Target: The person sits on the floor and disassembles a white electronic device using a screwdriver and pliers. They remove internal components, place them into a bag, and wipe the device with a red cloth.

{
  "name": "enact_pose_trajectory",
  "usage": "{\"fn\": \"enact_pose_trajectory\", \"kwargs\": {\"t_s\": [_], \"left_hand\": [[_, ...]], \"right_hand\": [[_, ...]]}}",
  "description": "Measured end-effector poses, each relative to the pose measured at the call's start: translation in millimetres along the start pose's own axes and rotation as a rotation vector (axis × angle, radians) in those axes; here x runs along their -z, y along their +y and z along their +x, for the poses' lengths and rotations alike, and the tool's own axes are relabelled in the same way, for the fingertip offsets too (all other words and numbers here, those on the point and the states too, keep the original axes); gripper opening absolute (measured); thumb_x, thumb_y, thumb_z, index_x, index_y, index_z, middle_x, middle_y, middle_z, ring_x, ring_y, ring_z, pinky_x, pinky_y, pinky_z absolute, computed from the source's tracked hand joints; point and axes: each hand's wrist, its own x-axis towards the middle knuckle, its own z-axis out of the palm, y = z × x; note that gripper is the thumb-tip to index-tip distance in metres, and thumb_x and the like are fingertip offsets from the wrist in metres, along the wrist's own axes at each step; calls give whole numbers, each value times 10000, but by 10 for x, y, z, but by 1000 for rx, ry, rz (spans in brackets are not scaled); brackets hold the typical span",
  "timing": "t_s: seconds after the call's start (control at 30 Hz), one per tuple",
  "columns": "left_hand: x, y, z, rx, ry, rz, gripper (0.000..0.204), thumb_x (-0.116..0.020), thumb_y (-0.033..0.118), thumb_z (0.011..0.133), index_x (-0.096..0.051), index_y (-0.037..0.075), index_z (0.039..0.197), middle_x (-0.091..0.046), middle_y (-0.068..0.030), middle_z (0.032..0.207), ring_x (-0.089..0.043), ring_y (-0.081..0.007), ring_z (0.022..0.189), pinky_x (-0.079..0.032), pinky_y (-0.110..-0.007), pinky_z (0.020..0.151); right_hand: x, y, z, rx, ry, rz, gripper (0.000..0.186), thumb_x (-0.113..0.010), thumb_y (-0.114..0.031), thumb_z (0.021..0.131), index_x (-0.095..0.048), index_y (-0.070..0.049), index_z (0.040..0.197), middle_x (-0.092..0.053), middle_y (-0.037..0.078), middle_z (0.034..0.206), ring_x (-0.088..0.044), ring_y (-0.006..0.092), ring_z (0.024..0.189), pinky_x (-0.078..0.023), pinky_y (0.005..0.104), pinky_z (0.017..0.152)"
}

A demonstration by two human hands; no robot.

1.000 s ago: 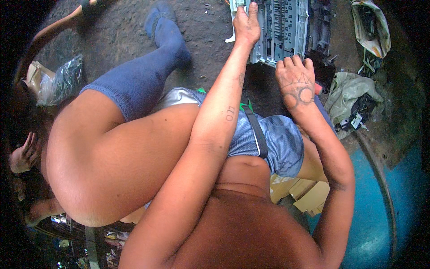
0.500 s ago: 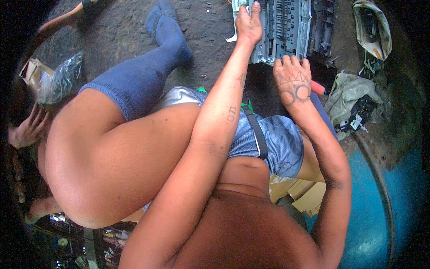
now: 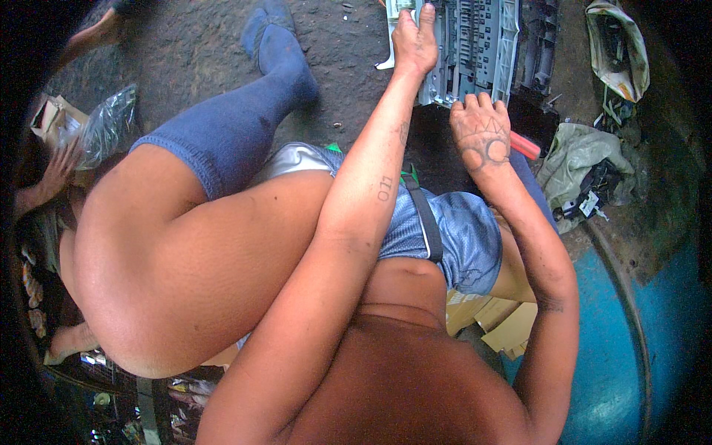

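Observation:
A grey plastic machine frame (image 3: pixel 475 55), like the inside of a printer with rows of ribs and slots, sits at the top beyond my legs. My left hand (image 3: pixel 415 41) grips its left side, thumb pointing away from me, the other fingers partly hidden. At the frame's near end, my right hand (image 3: pixel 482 133) is closed, knuckles up. A red-handled tool (image 3: pixel 525 145) juts out to the right from under that hand; its working end is hidden.
A pale sack (image 3: pixel 586 167) with dark scraps lies to the right, below an open white bag (image 3: pixel 617 48). Another person's hand (image 3: pixel 55 178) is at the left beside a clear plastic bag (image 3: pixel 111 130). Cardboard (image 3: pixel 508 326) and a blue surface (image 3: pixel 608 348) show at lower right.
My right hand has shifted slightly left, and more of the red handle shows. My left hand keeps its grip. The other person's hand at the left has moved up toward the plastic bag.

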Motion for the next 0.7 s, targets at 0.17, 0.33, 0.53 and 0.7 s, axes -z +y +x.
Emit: {"fn": "enact_pose_trajectory", "kwargs": {"t_s": [0.17, 0.33, 0.53, 0.7], "left_hand": [[3, 41, -27, -1, -20, -18, 722, -452, 603, 1028, -547, -18, 1384, -669, -329, 1188, -619, -481, 1179, -480, -487, 991], [-21, 24, -33, -13, 24, 10, 734, -451, 606, 1027, -530, -18, 1404, -654, -326, 1234, -602, -467, 1219, -462, -476, 1022], [16, -48, -16, 24, -36, 20, 749, -423, 632, 1025, -563, -13, 1379, -661, -322, 1220, -603, -462, 1221, -457, -472, 1030], [201, -118, 99, 91, -139, 65, 719, -380, 606, 1054, -672, -49, 1106, -702, -263, 1016, -675, -359, 1043, -481, -447, 906]], "right_hand": [[14, -2, -26, -94, 104, 166, 91, -595, -133, 902, -664, -76, 923, -674, 97, 870, -696, 286, 816, -547, 444, 692], [100, -106, -79, -164, 273, 575, 89, -591, -121, 954, -612, -34, 949, -681, 149, 804, -698, 350, 713, -572, 468, 624], [238, -57, -199, -609, -400, 1652, 247, -614, -239, 1021, -649, -4, 1086, -613, 21, 751, -593, 108, 600, -554, 298, 534], [603, 95, -645, -501, -510, 1699, 340, -667, -347, 993, -655, -29, 1112, -635, 36, 770, -624, 135, 640, -528, 306, 571]]}}
